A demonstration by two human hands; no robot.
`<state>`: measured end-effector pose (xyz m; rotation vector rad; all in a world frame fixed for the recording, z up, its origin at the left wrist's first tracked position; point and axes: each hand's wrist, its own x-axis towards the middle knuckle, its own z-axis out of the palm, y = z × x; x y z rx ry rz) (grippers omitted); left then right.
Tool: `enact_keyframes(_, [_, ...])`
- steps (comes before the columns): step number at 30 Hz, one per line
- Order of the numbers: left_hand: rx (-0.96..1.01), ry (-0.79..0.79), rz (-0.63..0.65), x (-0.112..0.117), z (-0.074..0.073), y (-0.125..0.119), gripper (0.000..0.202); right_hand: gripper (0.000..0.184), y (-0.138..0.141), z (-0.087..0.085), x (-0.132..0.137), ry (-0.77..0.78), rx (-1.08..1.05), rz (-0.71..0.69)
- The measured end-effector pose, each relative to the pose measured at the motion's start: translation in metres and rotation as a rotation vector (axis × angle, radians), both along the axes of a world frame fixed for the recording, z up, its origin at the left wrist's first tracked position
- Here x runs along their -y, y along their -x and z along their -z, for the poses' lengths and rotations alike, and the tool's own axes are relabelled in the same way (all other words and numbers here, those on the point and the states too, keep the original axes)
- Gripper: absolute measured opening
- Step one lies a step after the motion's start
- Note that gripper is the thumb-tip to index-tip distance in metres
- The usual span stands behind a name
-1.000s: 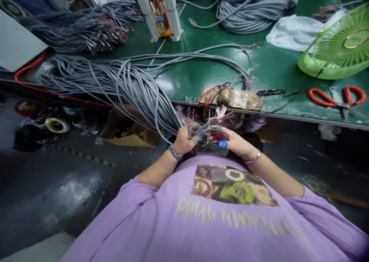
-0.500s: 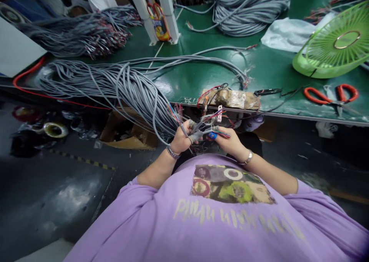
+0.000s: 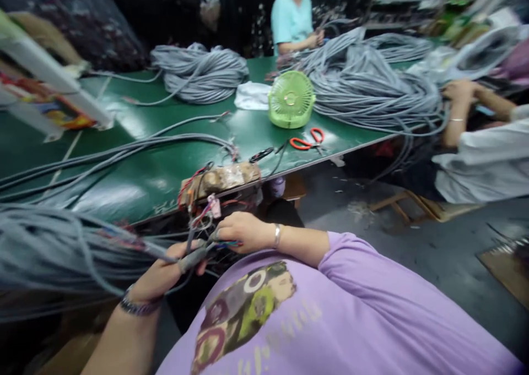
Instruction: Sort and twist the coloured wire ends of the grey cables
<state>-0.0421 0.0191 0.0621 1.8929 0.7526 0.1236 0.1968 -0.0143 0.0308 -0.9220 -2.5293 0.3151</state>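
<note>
My left hand (image 3: 163,270) is closed around a few grey cables (image 3: 192,258) near their stripped ends, just below the bench edge. Close beside it, my right hand (image 3: 250,233) pinches a grey cable end, with thin coloured wires (image 3: 229,244) showing under its fingers. The fingertips of both hands are partly hidden by the cables. To the left, a large bundle of grey cable (image 3: 53,254) hangs along the bench front, smeared by motion. A taped block (image 3: 231,178) with red and black leads sits on the bench edge beyond my hands.
On the green bench (image 3: 173,174) lie orange-handled scissors (image 3: 308,140), a green fan (image 3: 291,99) and coils of grey cable (image 3: 200,73). A co-worker in a turquoise shirt (image 3: 291,20) sits across. At right, another person's hand (image 3: 458,97) touches a cable pile (image 3: 372,91).
The view has swung to the right, bringing two other people into sight. My right hand has turned over and its fingers now point at the cables beside my left hand, which keeps its grip.
</note>
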Motion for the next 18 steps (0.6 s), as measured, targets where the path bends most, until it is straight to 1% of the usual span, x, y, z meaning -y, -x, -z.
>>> enact_keyframes(1, [0.000,-0.027,-0.028,-0.002,0.002,-0.001,0.044,0.015,0.000,0.000,0.001,0.003,0.004,0.007])
enact_keyframes(4, [0.015,-0.067,-0.102,-0.006,0.010,-0.005,0.041,0.024,0.001,0.004,0.003,0.038,-0.030,0.075])
enact_keyframes(6, [0.014,-0.061,-0.127,-0.008,0.013,-0.010,0.038,0.022,0.002,0.008,0.002,0.065,-0.041,0.139])
enact_keyframes(8, [0.009,-0.028,-0.128,-0.009,0.012,-0.013,0.037,0.016,0.002,0.009,0.001,0.081,-0.035,0.162])
enact_keyframes(10, [-0.009,0.011,-0.108,-0.011,0.008,-0.013,0.038,0.012,0.000,0.006,-0.002,0.075,-0.014,0.117])
enact_keyframes(12, [-0.026,0.042,-0.074,-0.012,0.004,-0.011,0.037,0.010,-0.003,-0.002,-0.003,0.038,0.033,0.035])
enact_keyframes(16, [-0.010,0.076,0.011,-0.015,0.000,-0.005,0.035,0.015,-0.010,-0.019,-0.005,-0.068,0.164,-0.125])
enact_keyframes(18, [-0.025,0.057,0.011,-0.015,0.000,-0.004,0.035,0.016,-0.014,-0.024,-0.005,-0.089,0.185,-0.177])
